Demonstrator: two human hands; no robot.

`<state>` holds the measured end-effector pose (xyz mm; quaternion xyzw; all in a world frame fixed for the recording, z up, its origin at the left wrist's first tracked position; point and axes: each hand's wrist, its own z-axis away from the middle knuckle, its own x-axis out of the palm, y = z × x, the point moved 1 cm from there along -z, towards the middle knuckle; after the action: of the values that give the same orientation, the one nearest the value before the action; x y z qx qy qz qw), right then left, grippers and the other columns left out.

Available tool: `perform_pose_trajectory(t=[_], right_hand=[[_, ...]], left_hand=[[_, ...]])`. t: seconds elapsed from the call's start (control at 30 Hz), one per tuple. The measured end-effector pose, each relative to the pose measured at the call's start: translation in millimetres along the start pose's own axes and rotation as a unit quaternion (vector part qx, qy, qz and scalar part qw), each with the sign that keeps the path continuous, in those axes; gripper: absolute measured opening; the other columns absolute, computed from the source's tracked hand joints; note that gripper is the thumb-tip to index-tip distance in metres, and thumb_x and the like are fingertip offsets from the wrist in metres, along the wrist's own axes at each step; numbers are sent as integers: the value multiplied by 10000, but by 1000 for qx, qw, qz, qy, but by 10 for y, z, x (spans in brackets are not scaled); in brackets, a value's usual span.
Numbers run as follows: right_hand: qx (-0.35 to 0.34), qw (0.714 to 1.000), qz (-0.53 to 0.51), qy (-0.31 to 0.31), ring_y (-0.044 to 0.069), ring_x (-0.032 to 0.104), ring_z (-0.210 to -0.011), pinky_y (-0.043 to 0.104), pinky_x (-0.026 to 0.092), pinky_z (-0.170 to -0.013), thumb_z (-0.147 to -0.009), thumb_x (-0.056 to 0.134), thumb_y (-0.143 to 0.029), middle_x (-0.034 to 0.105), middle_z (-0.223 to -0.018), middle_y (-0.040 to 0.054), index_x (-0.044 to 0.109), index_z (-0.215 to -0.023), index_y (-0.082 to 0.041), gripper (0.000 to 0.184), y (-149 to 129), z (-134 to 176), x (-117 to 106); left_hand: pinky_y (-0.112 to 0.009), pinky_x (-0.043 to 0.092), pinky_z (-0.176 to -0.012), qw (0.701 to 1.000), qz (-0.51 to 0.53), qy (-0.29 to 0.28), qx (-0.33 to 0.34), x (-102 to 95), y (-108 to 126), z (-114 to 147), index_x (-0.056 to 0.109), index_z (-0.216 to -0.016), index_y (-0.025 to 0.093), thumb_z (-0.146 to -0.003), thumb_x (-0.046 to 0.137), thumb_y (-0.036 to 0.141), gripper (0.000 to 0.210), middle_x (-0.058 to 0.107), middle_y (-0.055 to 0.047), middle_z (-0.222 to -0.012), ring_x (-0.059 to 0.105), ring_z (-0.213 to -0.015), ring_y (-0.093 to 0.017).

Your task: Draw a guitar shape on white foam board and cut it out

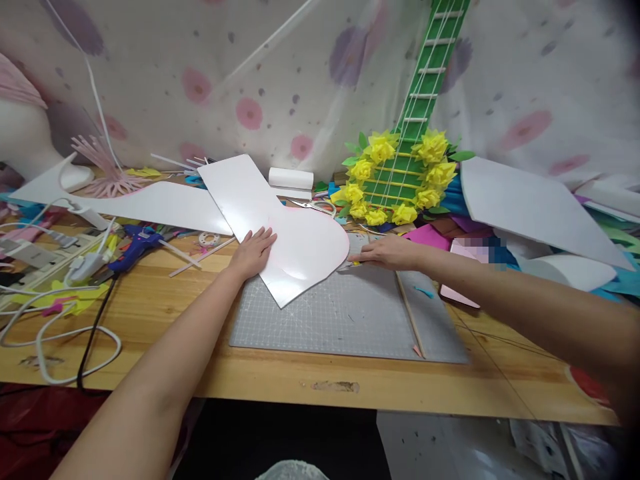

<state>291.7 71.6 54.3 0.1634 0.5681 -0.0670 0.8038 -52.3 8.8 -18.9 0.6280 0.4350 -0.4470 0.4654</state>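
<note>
A white glossy board [305,247] with one rounded end and a pointed corner lies partly over the grey cutting mat [320,327]. My left hand [256,252] rests flat on its left side, fingers spread. At the rounded edge on the right is my right hand [377,252], its fingers closed together low over the mat. A small grey and yellow bit shows under those fingertips, too small and hidden to name. Right of that hand, a thin wooden stick [411,317] lies across the mat. Scissors [317,207] lie just behind the board.
Behind stands a green guitar-shaped piece [423,107] trimmed with yellow paper flowers [383,145]. On the left are a blue glue gun [135,245], tangled white cables [45,347] and another white cut board [165,207]. More white board [540,207] and coloured sheets crowd the right.
</note>
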Motion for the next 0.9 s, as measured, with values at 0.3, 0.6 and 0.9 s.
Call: perform_pose_trajectory(t=[0.3, 0.6, 0.9], right_hand=[[222, 971, -56, 61, 169, 561, -840, 225, 305, -562, -948, 279, -328, 582, -1052, 96, 328, -1421, -276, 478, -334, 191, 109], [469, 880, -74, 21, 271, 551, -997, 310, 409, -687, -937, 267, -374, 532, -1142, 173, 277, -1444, -249, 522, -649, 167, 370], [500, 844, -138, 135, 298, 505, -1078, 383, 378, -877, -903, 380, -451, 600, -1124, 161, 500, -1322, -218, 494, -641, 49, 169]], left_hand=[[-423, 159, -1136, 994, 38, 95, 25, -32, 37, 50, 438, -1342, 168, -897, 289, 231, 474, 393, -72, -1442, 291, -1362, -181], [-458, 344, -979, 934, 71, 321, -141, -174, -20, 170, 561, -1094, 109, -793, 430, 211, 344, 574, -181, -1101, 490, -1118, -291], [-411, 446, -798, 870, 267, 205, -360, -316, 155, 497, 437, -1173, 182, -743, 577, 397, 501, 627, -60, -832, 621, -839, -262]])
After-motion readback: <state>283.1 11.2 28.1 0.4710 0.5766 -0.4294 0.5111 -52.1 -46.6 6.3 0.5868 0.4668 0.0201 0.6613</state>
